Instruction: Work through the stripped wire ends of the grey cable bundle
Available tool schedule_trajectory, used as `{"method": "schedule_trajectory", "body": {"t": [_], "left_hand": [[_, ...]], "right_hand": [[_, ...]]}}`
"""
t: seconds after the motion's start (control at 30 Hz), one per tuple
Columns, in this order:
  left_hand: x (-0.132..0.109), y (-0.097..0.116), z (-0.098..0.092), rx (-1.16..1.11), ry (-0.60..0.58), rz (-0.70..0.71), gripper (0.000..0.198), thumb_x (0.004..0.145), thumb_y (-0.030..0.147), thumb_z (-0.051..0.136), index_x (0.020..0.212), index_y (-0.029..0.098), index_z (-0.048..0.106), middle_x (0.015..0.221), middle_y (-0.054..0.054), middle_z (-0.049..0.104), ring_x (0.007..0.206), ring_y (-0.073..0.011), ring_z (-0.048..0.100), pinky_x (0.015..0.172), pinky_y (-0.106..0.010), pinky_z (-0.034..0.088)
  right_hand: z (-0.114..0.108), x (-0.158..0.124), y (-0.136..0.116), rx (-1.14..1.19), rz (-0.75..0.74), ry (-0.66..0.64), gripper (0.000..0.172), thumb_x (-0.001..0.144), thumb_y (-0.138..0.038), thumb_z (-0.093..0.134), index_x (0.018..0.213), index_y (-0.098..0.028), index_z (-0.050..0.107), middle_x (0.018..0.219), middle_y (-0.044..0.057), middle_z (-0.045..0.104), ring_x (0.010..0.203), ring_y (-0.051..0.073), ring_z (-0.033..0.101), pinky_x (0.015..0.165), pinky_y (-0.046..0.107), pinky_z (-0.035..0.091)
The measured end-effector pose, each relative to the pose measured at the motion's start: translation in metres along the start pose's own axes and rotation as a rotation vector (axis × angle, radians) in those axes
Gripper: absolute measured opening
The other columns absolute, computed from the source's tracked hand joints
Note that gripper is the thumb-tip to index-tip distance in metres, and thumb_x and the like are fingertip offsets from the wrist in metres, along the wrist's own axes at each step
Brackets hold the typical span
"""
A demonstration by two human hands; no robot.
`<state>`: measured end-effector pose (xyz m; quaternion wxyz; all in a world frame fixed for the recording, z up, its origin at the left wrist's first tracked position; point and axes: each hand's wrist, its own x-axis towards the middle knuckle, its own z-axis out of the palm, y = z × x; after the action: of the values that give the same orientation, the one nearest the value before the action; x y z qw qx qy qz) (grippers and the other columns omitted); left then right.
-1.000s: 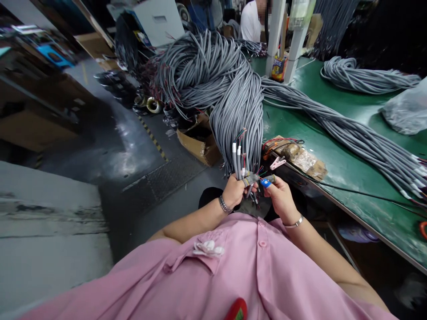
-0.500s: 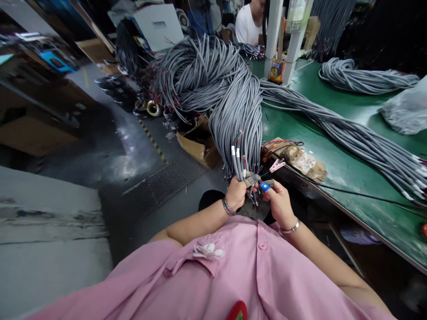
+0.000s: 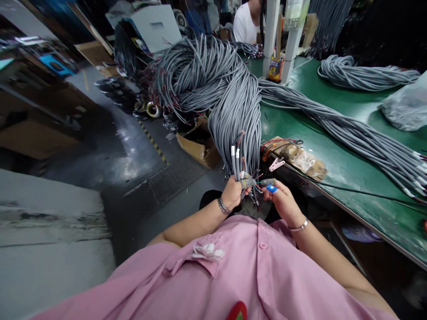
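Note:
My left hand [image 3: 232, 194] is closed around several grey cables [image 3: 235, 163] with white bands near their ends. Its thumb and forefinger wear grey finger covers. Thin coloured wires [image 3: 257, 183] fan out from the cable end between my hands. Just to the right, my right hand [image 3: 283, 200] has its fingers bent together near these wires, a blue wrap [image 3: 271, 188] on the thumb and a grey cover on the forefinger. Whether it grips a wire is too small to tell. Behind my hands a thick bundle of grey cables [image 3: 235, 111] hangs off the table edge.
A green table [image 3: 290, 124] spans the right side, bearing long grey cables [image 3: 320, 115], a coiled bundle [image 3: 363, 78] and a plastic bag. A pink clip [image 3: 276, 164] sits at its edge. An open carton [image 3: 196, 149] stands on the floor. A person in white [image 3: 245, 24] is behind.
My right hand has moved slightly right and down, away from my left hand, which has shifted a little left with the cables. More of the coloured wires shows between them.

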<state>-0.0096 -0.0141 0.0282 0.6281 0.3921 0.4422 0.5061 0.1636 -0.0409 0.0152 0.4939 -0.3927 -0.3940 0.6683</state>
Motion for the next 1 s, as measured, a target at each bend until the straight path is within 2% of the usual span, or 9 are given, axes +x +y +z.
{"method": "schedule_trajectory", "body": {"t": [0.1,0.17,0.23,0.4,0.63,0.7,0.8,0.9,1.0], "left_hand": [[-0.002,0.002,-0.004,0.067,-0.066,-0.06,0.028,0.061,0.03,0.075,0.057,0.015,0.052,0.044,0.004,0.048,0.037,-0.005,0.038,0.038,-0.02,0.026],[-0.003,0.003,-0.006,0.118,-0.113,-0.09,0.027,0.06,0.03,0.075,0.057,0.015,0.052,0.044,0.004,0.048,0.036,-0.0047,0.038,0.038,-0.019,0.025],[-0.004,0.003,-0.006,0.157,-0.157,-0.098,0.026,0.06,0.028,0.074,0.058,0.015,0.052,0.044,0.005,0.049,0.037,-0.0047,0.038,0.038,-0.02,0.026],[-0.004,0.003,-0.006,0.254,-0.251,-0.095,0.022,0.062,0.027,0.069,0.056,0.015,0.051,0.044,0.004,0.047,0.038,-0.0054,0.039,0.04,-0.02,0.028],[0.0,-0.006,-0.011,0.386,-0.343,-0.117,0.016,0.061,0.019,0.065,0.054,0.014,0.052,0.044,0.002,0.05,0.039,-0.0061,0.04,0.04,-0.021,0.028],[0.0,-0.008,-0.01,0.36,-0.321,-0.113,0.017,0.061,0.019,0.066,0.053,0.015,0.05,0.043,0.003,0.049,0.038,-0.0059,0.04,0.04,-0.021,0.027],[-0.001,-0.009,-0.009,0.227,-0.224,-0.1,0.02,0.061,0.022,0.068,0.057,0.016,0.05,0.044,0.005,0.048,0.038,-0.0057,0.04,0.04,-0.02,0.028],[-0.002,-0.01,-0.009,0.121,-0.15,-0.086,0.024,0.061,0.026,0.072,0.059,0.016,0.05,0.046,0.005,0.049,0.039,-0.0059,0.041,0.04,-0.02,0.028],[-0.004,-0.011,-0.008,0.104,-0.118,-0.062,0.025,0.063,0.029,0.072,0.058,0.015,0.052,0.046,0.004,0.051,0.04,-0.0062,0.042,0.041,-0.02,0.03]], "right_hand": [[-0.005,0.005,-0.011,0.094,0.055,-0.011,0.031,0.081,-0.046,0.065,0.099,-0.021,0.068,0.097,0.007,0.069,0.075,0.015,0.061,0.069,0.03,0.05],[-0.003,0.01,-0.018,0.055,0.068,-0.023,0.032,0.077,-0.044,0.071,0.099,-0.021,0.068,0.1,0.007,0.07,0.079,0.015,0.063,0.071,0.029,0.051],[0.0,0.014,-0.022,0.008,0.073,-0.022,0.033,0.071,-0.038,0.077,0.097,-0.021,0.068,0.097,0.006,0.07,0.078,0.015,0.063,0.068,0.027,0.05],[0.009,0.02,-0.018,-0.034,0.029,0.078,0.031,0.062,-0.031,0.081,0.088,-0.02,0.067,0.074,-0.002,0.066,0.061,0.01,0.056,0.06,0.024,0.046],[0.019,0.017,-0.01,-0.113,-0.105,0.065,0.026,0.065,-0.03,0.08,0.085,-0.021,0.065,0.075,-0.001,0.067,0.066,0.014,0.06,0.063,0.027,0.048],[0.018,0.016,-0.01,-0.127,-0.125,0.064,0.025,0.068,-0.033,0.079,0.087,-0.022,0.066,0.08,0.001,0.069,0.071,0.015,0.062,0.067,0.028,0.05],[0.01,0.013,-0.009,-0.1,-0.11,0.119,0.029,0.075,-0.041,0.073,0.095,-0.022,0.066,0.089,0.003,0.071,0.078,0.015,0.064,0.071,0.028,0.051],[0.001,0.009,-0.006,-0.032,0.008,0.157,0.032,0.076,-0.047,0.071,0.095,-0.022,0.066,0.09,0.004,0.071,0.074,0.014,0.063,0.068,0.027,0.051],[0.001,0.005,-0.001,0.002,0.103,0.083,0.03,0.073,-0.045,0.075,0.089,-0.021,0.066,0.082,0.002,0.068,0.066,0.011,0.059,0.064,0.026,0.049]]}}
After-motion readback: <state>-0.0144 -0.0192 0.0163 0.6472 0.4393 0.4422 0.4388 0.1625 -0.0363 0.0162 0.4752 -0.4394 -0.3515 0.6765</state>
